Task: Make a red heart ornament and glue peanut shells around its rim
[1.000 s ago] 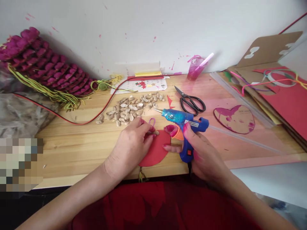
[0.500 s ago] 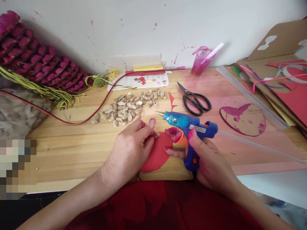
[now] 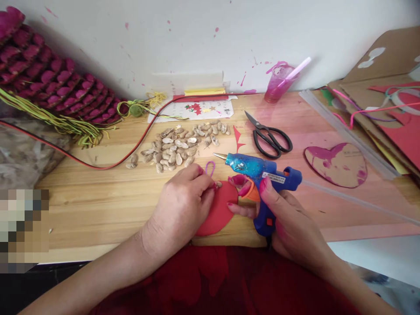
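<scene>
My right hand (image 3: 292, 218) is wrapped round the grip of a blue glue gun (image 3: 252, 165), its nozzle pointing left and a clear glue stick coming out of the back. My left hand (image 3: 182, 199) pinches a peanut shell (image 3: 218, 184) against the top edge of a red heart-shaped or rounded cutout (image 3: 218, 214). Part of that cutout is hidden under my left hand. A purple loop (image 3: 210, 168) sticks up from its upper edge. Fingertips of my right hand are close to the cutout's right side. Several peanut shells (image 3: 173, 148) lie in a pile just beyond my left hand.
Black-handled scissors (image 3: 272, 138), red scraps (image 3: 238, 138) and a paint-stained cardboard heart (image 3: 337, 166) lie ahead and right. A pink cup (image 3: 277, 85) stands by the wall. A red-black cord (image 3: 144, 142) crosses the left side near a plastic bag (image 3: 29, 144). Cardboard (image 3: 377, 65) leans at right.
Almost nothing differs. The whole view has shifted slightly; my left hand still presses at the cutout's top edge and my right hand keeps the glue gun in the same place.
</scene>
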A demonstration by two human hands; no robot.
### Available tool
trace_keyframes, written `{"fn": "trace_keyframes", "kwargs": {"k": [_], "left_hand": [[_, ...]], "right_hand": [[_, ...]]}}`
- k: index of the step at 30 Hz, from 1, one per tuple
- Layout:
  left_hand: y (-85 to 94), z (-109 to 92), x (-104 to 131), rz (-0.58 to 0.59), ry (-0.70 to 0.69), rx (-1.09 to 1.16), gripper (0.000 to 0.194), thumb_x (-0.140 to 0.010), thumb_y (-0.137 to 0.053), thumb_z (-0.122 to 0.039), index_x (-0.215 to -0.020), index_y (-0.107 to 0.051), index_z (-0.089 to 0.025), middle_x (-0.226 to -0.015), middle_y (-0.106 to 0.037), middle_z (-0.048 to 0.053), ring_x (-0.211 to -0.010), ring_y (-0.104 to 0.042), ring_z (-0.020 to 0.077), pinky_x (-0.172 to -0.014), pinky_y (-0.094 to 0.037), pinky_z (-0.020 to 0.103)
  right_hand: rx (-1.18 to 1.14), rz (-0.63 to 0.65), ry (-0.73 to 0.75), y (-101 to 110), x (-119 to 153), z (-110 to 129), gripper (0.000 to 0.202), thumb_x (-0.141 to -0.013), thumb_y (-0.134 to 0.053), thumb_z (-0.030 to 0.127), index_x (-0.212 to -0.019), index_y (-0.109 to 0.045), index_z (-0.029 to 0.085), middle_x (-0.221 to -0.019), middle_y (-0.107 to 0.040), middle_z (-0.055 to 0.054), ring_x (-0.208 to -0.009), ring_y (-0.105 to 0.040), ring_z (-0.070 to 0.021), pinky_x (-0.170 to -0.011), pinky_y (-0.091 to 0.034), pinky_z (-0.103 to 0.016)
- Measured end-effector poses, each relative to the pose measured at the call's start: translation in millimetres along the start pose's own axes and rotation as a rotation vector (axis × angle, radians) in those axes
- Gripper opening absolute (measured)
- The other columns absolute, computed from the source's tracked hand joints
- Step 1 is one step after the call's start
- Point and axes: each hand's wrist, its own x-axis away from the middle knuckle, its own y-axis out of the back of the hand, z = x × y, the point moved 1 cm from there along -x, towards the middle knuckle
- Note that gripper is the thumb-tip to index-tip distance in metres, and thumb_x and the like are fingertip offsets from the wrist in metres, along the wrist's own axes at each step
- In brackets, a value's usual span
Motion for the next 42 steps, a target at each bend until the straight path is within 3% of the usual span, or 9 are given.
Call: {"fn": "trace_keyframes", "kwargs": {"k": [4, 7, 10, 15, 19, 22, 29, 37, 42], "left_hand": [[3.2, 1.1, 3.4, -0.015, -0.012, 0.039, 0.014, -0.090, -0.059, -0.012, -0.093, -0.071, -0.018, -0.084, -0.060, 0.003, -0.077, -0.059, 0.0141, -0.068, -0.050, 0.025], [5.3, 1.8, 12.3, -0.042, -0.024, 0.065, 0.033, -0.091, -0.054, -0.008, -0.121, -0.064, -0.017, -0.098, -0.060, 0.006, -0.089, -0.061, 0.0150, -0.078, -0.054, 0.026], [3.3, 4.3, 24.9, -0.038, -0.040, 0.054, 0.040, -0.094, -0.046, -0.005, -0.130, -0.058, -0.016, -0.108, -0.058, 0.009, -0.097, -0.061, 0.0163, -0.083, -0.055, 0.028], [-0.2, 6.8, 39.1, 0.072, -0.144, -0.015, 0.059, -0.092, -0.040, -0.002, -0.148, -0.042, -0.020, -0.130, -0.055, 0.013, -0.119, -0.056, 0.0240, -0.098, -0.053, 0.038], [2.7, -0.4, 39.2, 0.138, -0.232, -0.184, 0.067, -0.086, -0.041, 0.002, -0.151, -0.037, -0.015, -0.137, -0.053, 0.017, -0.131, -0.047, 0.0292, -0.105, -0.049, 0.044], [5.1, -6.7, 36.8, 0.180, -0.279, -0.249, 0.071, -0.081, -0.041, 0.004, -0.150, -0.036, -0.012, -0.139, -0.054, 0.017, -0.131, -0.048, 0.0287, -0.109, -0.045, 0.044], [4.6, -10.2, 35.7, 0.223, -0.325, -0.365, 0.066, -0.076, -0.041, 0.004, -0.140, -0.051, -0.013, -0.139, -0.056, 0.014, -0.143, -0.032, 0.0331, -0.113, -0.043, 0.048], [7.0, -8.5, 35.7, 0.194, -0.311, -0.354, 0.068, -0.076, -0.042, 0.003, -0.141, -0.051, -0.013, -0.140, -0.055, 0.014, -0.135, -0.042, 0.0316, -0.109, -0.048, 0.045], [4.7, 0.6, 40.3, 0.231, -0.229, -0.261, 0.074, -0.077, -0.044, 0.003, -0.147, -0.044, -0.021, -0.145, -0.051, 0.012, -0.133, -0.047, 0.0292, -0.103, -0.053, 0.041]], "right_hand": [[0.016, -0.018, 0.000, -1.5, 1.3, 1.9, 0.035, -0.073, -0.080, 0.055, -0.091, -0.076, 0.025, -0.113, -0.076, -0.004, -0.096, -0.076, -0.0270, -0.086, -0.063, -0.040], [0.015, -0.013, -0.004, -1.2, 1.6, 1.8, 0.037, -0.073, -0.079, 0.057, -0.094, -0.076, 0.026, -0.115, -0.076, -0.004, -0.096, -0.076, -0.0264, -0.087, -0.063, -0.040], [0.009, -0.019, -0.015, -0.7, 1.1, 1.2, 0.040, -0.071, -0.080, 0.057, -0.097, -0.076, 0.027, -0.119, -0.074, -0.003, -0.094, -0.076, -0.0257, -0.088, -0.062, -0.040], [0.009, -0.033, -0.026, -1.9, 0.8, 1.5, 0.043, -0.067, -0.084, 0.057, -0.093, -0.077, 0.024, -0.120, -0.074, -0.005, -0.099, -0.075, -0.0290, -0.087, -0.063, -0.040], [-0.014, -0.048, -0.023, -2.1, 2.0, 1.3, 0.039, -0.070, -0.082, 0.056, -0.093, -0.076, 0.025, -0.120, -0.075, -0.005, -0.107, -0.072, -0.0305, -0.087, -0.063, -0.041], [-0.017, -0.050, -0.025, -1.5, 2.1, 1.2, 0.039, -0.071, -0.081, 0.055, -0.098, -0.076, 0.027, -0.120, -0.075, -0.004, -0.099, -0.075, -0.0276, -0.086, -0.063, -0.040], [0.028, -0.023, 0.000, -1.2, -0.6, 2.4, 0.033, -0.073, -0.079, 0.057, -0.082, -0.078, 0.025, -0.108, -0.078, -0.005, -0.093, -0.076, -0.0253, -0.071, -0.065, -0.030], [0.016, -0.054, -0.029, -2.2, -1.3, 2.8, 0.035, -0.070, -0.081, 0.056, -0.083, -0.079, 0.024, -0.110, -0.078, -0.004, -0.091, -0.076, -0.0228, -0.073, -0.064, -0.027], [0.011, -0.071, -0.071, -1.5, -1.4, 1.0, 0.040, -0.069, -0.081, 0.059, -0.088, -0.079, 0.025, -0.109, -0.079, -0.005, -0.068, -0.077, -0.0201, -0.070, -0.065, -0.032]]}}
